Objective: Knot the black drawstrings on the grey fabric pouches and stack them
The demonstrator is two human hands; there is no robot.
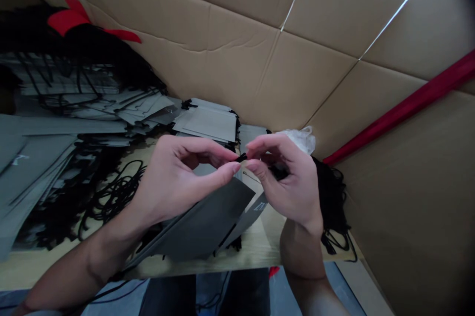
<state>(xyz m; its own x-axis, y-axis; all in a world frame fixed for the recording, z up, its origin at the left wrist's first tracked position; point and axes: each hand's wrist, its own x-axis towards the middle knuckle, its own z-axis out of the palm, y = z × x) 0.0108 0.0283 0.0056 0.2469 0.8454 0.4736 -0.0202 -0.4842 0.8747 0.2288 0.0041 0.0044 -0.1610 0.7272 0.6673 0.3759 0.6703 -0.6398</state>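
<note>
Near the middle of the view, my left hand pinches a short dark piece of black cord between thumb and forefinger. Facing it, my right hand has its thumb and fingertips closed at the other end of the same cord. Most of the cord is hidden behind the fingers. Below both hands, a grey paper bag or folded card stands tilted at the table's front edge, with a white print on its right part. My left wrist covers some of it.
Piles of grey bags with black cords fill the left. A smaller stack lies behind my hands. Loose cords lie left, a black cord bundle right. Cardboard walls enclose the wooden table; a red strip crosses one.
</note>
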